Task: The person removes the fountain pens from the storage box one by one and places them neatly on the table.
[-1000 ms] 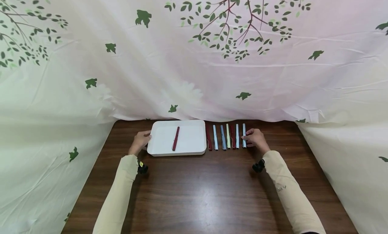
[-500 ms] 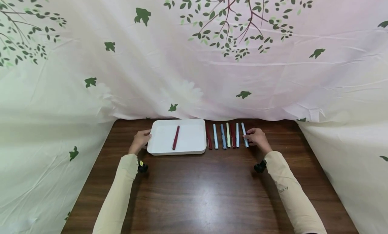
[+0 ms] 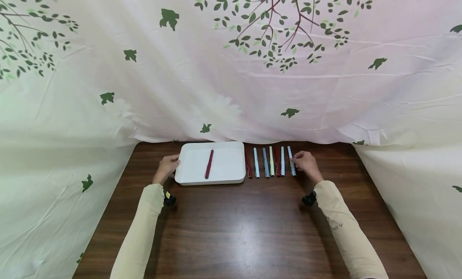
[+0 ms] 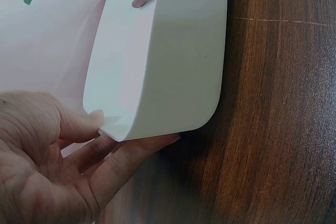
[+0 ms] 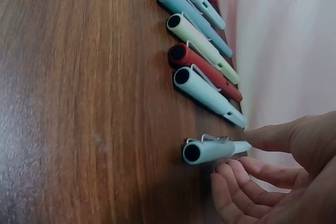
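At the left, my left hand (image 3: 167, 168) grips the short end of a white rectangular tray (image 3: 231, 183). In the left wrist view the thumb lies on the rim and the fingers reach under the wall. A dark red pen (image 3: 209, 164) lies inside the tray. My right hand (image 3: 306, 163) is at the outermost light blue pen (image 3: 291, 161) of a row on the table. The right wrist view shows that pen (image 5: 207, 151) with its far end between thumb and forefinger, clip upward; the other fingers curl beside it.
Between tray and right hand lie several capped pens side by side: red (image 3: 249, 164), light blue (image 3: 256, 163), darker blue (image 3: 266, 163), pale yellow-green (image 3: 272, 161), another red, another light blue (image 3: 282, 161). A printed curtain (image 3: 231, 78) hangs behind the brown wooden table (image 3: 231, 227).
The outermost light blue pen has tilted, its near end shifting slightly right, with my right hand at it. My left hand and the tray have stayed in place.
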`<state>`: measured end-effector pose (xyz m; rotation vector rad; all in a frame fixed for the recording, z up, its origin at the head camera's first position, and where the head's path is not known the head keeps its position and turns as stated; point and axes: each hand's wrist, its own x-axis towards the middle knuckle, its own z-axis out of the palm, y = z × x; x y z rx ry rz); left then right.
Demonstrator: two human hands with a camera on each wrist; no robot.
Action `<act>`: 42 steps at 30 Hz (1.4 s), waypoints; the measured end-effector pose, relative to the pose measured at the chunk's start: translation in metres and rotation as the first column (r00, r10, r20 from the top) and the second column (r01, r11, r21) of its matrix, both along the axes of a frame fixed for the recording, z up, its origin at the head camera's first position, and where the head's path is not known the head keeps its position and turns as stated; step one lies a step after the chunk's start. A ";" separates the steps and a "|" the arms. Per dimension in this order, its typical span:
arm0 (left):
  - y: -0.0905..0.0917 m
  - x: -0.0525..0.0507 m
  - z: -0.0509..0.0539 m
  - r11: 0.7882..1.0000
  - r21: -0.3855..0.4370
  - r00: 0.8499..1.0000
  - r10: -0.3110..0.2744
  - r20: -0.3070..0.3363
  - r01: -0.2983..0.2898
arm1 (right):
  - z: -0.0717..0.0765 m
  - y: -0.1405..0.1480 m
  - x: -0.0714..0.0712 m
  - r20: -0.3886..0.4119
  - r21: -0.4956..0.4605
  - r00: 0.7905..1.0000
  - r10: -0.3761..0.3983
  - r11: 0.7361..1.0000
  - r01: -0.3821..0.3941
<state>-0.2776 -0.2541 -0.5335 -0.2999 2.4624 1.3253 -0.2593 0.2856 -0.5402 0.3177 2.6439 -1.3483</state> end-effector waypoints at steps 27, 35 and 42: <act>0.002 0.001 0.005 1.000 0.012 1.000 -0.002 -0.012 0.002 | 0.029 -0.099 -0.012 -0.060 -0.431 0.998 0.012 0.902 -0.037; -0.001 0.003 0.003 1.000 0.012 1.000 0.000 -0.005 0.000 | 0.031 -0.133 -0.016 -0.104 -0.437 0.991 0.083 0.891 -0.121; 0.000 0.002 0.002 1.000 0.007 1.000 0.003 0.002 -0.003 | 0.029 -0.158 -0.013 -0.190 -0.446 0.972 0.141 0.869 -0.213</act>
